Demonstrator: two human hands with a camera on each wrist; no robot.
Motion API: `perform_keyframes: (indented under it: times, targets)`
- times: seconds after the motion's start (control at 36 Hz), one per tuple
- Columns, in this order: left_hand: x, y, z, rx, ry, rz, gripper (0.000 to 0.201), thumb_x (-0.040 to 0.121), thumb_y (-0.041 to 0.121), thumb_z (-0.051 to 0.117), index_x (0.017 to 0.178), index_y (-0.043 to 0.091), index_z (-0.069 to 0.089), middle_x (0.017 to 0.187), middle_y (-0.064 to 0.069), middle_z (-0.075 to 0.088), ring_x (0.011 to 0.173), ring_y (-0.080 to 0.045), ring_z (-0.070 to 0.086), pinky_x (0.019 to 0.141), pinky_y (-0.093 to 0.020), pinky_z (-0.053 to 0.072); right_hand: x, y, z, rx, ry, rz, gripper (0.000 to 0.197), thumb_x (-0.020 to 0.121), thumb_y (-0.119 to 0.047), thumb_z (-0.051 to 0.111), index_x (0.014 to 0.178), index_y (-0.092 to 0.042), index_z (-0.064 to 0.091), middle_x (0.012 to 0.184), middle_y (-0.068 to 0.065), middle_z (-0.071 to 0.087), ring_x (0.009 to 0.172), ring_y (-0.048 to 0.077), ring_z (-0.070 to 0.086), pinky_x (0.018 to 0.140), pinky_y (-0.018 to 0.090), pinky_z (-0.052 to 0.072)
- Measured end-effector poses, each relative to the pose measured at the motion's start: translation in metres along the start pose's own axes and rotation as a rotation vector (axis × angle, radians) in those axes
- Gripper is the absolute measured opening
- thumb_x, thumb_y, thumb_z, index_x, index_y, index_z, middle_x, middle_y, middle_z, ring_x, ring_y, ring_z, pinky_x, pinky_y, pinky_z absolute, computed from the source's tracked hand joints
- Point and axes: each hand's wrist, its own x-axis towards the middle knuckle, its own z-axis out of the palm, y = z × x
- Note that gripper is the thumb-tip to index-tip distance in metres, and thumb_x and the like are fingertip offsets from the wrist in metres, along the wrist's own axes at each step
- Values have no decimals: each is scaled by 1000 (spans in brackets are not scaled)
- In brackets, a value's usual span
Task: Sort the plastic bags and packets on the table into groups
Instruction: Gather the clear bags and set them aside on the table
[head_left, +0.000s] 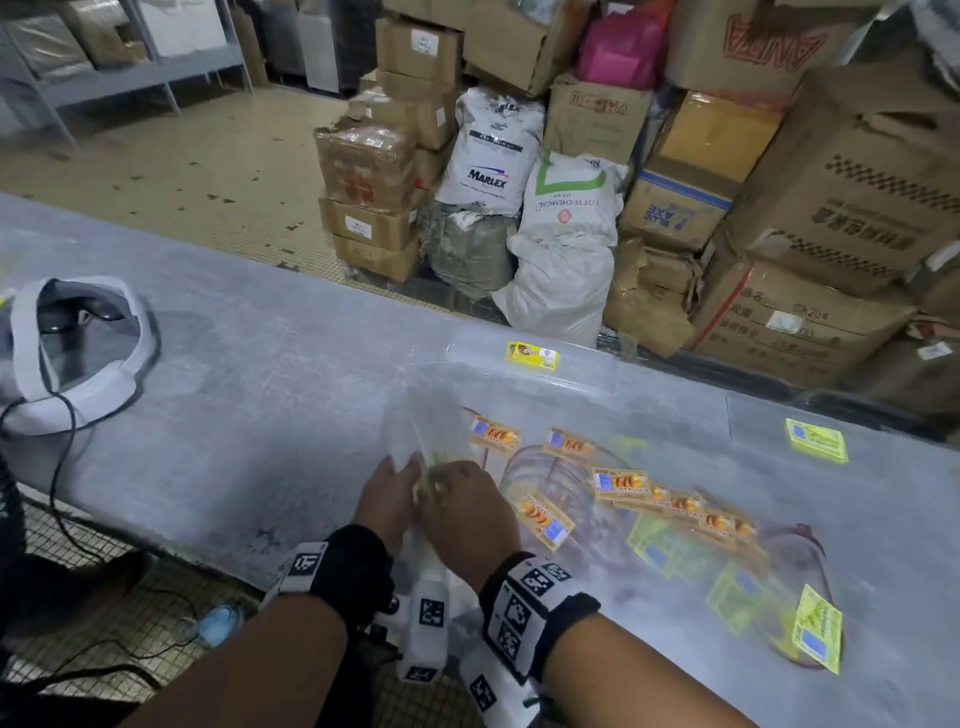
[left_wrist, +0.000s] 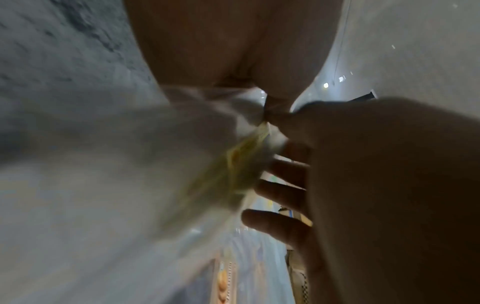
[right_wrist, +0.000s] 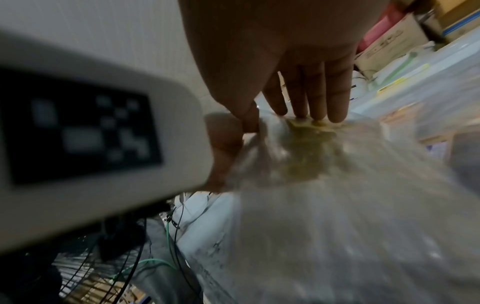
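Observation:
Near the table's front edge, both hands meet on a bundle of clear plastic bags (head_left: 428, 423) with a yellow-green label. My left hand (head_left: 408, 470) holds its left side, and in the left wrist view the left thumb pinches the gathered plastic (left_wrist: 130, 164). From the right, my right hand (head_left: 441, 483) pinches the same bundle, its fingers (right_wrist: 314, 98) lying on the label (right_wrist: 309, 142). Several orange-labelled packets (head_left: 621, 483) lie scattered to the right. Yellow-green labelled packets (head_left: 818, 629) lie further right, with one more (head_left: 815, 440) further back on the right.
A flat stack of clear bags with a yellow label (head_left: 531, 356) lies at the table's far edge. A white headset (head_left: 78, 358) with a cable sits at the left. Red rubber bands (head_left: 802, 535) lie among the packets. Boxes and sacks (head_left: 566, 228) stand beyond the grey table (head_left: 270, 395).

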Motion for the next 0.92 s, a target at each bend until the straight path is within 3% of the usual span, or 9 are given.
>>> perform_keyframes:
  times: [0.06, 0.17, 0.25, 0.36, 0.5, 0.58, 0.67, 0.81, 0.92]
  targets:
    - [-5, 6, 5, -27, -21, -16, 31, 102, 33, 51, 116, 8, 64, 104, -14, 72, 90, -28, 70, 68, -32, 55, -1, 1, 4, 4, -15, -11, 35, 97, -32, 45, 122, -13, 60, 125, 9, 54, 114, 28, 52, 93, 41, 48]
    - [-7, 11, 10, -96, -70, -95, 58, 97, 60, 43, 110, 9, 69, 99, -12, 75, 94, -29, 71, 89, -43, 56, -4, 1, 2, -23, 10, -45, 65, 86, -51, 17, 114, -9, 59, 122, 13, 51, 110, 30, 49, 90, 42, 47]
    - [-7, 11, 14, -83, -102, -92, 79, 81, 74, 57, 129, 12, 59, 118, -9, 70, 104, -26, 69, 94, -45, 55, -5, 6, 2, -57, 27, -28, 67, 86, -50, 13, 112, -8, 59, 120, 15, 51, 108, 32, 50, 87, 44, 48]
    - [-7, 8, 24, -10, -103, -41, 45, 95, 33, 63, 133, 10, 56, 119, -14, 68, 102, -27, 69, 84, -37, 56, -8, 12, -5, -77, 6, -22, 45, 101, -35, 28, 125, -9, 55, 121, 16, 49, 107, 33, 50, 88, 44, 49]
    - [-15, 16, 46, 62, -129, 1, 21, 100, 19, 55, 119, 9, 57, 99, -4, 66, 82, -18, 63, 74, -31, 52, -13, 22, -19, -67, 61, -6, 41, 97, -28, 38, 125, -8, 59, 118, 17, 53, 107, 33, 51, 92, 42, 47]
    - [-17, 20, 56, 127, -163, 3, 22, 100, 24, 56, 117, 11, 54, 109, -6, 62, 99, -26, 61, 88, -38, 50, -16, 33, -28, -50, 112, 41, 34, 97, -21, 46, 125, -9, 59, 121, 16, 54, 111, 33, 50, 95, 40, 44]
    - [-19, 18, 69, 189, -173, 13, 42, 93, 40, 62, 119, 7, 59, 115, -12, 64, 106, -34, 63, 98, -55, 49, -24, 46, -38, -4, 111, 124, 33, 96, -17, 49, 127, -11, 55, 127, 14, 50, 115, 32, 49, 94, 38, 44]
    - [-25, 11, 92, 273, -260, 55, 52, 89, 46, 61, 125, 9, 61, 117, -17, 66, 102, -31, 63, 90, -45, 51, -38, 70, -54, 4, 151, 130, 32, 95, -17, 49, 126, -10, 55, 126, 14, 50, 113, 32, 49, 94, 41, 45]
    - [-25, -6, 114, 243, -263, 71, 78, 66, 67, 65, 126, 18, 60, 127, -9, 64, 117, -29, 60, 103, -50, 46, -50, 91, -69, 33, 290, 129, 31, 89, -20, 49, 114, -9, 63, 111, 12, 56, 103, 29, 52, 91, 43, 46]
